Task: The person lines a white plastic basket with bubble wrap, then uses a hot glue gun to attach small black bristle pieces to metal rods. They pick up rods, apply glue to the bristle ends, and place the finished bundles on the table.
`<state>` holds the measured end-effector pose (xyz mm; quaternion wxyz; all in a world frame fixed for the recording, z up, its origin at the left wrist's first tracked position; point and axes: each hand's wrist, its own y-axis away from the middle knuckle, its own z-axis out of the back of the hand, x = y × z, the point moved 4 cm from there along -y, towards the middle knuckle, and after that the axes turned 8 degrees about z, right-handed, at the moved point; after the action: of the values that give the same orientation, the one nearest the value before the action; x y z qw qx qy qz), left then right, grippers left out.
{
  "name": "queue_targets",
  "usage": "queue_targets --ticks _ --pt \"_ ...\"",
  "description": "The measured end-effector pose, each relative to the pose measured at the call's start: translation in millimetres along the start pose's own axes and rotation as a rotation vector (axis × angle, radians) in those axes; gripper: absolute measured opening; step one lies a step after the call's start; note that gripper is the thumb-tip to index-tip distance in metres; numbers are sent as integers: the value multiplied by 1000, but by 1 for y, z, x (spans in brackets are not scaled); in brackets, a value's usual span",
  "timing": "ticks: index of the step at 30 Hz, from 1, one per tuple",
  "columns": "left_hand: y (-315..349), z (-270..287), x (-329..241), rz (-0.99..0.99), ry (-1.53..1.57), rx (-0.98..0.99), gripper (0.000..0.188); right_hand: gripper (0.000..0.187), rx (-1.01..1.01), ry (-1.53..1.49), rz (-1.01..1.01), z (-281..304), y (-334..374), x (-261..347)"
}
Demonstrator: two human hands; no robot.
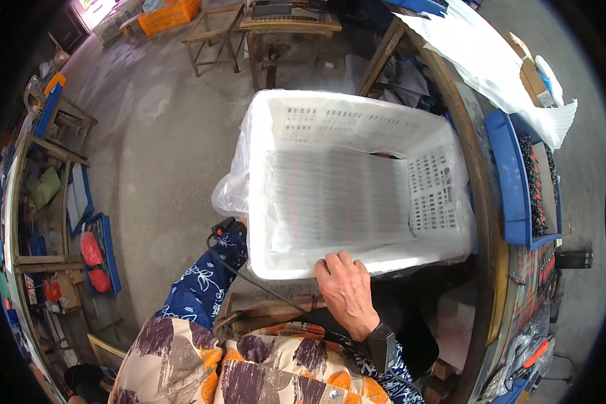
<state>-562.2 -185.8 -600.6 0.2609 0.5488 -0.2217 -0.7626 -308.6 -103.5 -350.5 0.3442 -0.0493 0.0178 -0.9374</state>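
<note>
Seen from the head camera, a worker steadies a white perforated crate point(357, 121) at the workbench's point(498, 289) left edge, on a workshop floor lined with stools and shelving. The right hand point(347, 288) has its fingers bent over the middle of the crate's near edge, taking hold of the rim, the thumb out of sight. The left hand point(242, 221) is mostly hidden behind the crate's left edge, close to the near corner — whether it grips anything cannot be told. Clear plastic point(230, 192) bulges past that same left edge. Inside, a pale striped layer point(343, 198) covers most of the crate's bottom — apparently done that far — while the walls above stand bare, leaving what looks like unfilled room up to the rim. On the workbench, beyond the crate's right edge, a blue bin point(499, 178) holds dark, red-flecked pieces.
</note>
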Motion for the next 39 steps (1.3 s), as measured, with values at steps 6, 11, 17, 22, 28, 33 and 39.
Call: queue_targets --ticks 6,11,17,22,28,33,39 --pt "-16 16 -106 -619 -427 -189 49 13 28 -1 7 -2 1 2" --pt "-92 -29 -174 -798 -748 -177 50 12 36 7 12 -1 -1 2" --pt "-98 -29 -154 -755 -866 -126 51 13 43 -13 0 2 -3 1" --pt "-46 6 -108 -712 -840 -98 52 15 41 -33 -11 1 -2 1" --pt "-5 34 -75 -635 -812 -80 53 15 41 -26 -7 -3 0 3" --pt "2 38 -79 -639 -792 -86 54 14 40 -19 -6 -7 1 4" --pt "-30 14 -129 -783 -761 -101 55 15 1 -17 -52 -8 4 5"
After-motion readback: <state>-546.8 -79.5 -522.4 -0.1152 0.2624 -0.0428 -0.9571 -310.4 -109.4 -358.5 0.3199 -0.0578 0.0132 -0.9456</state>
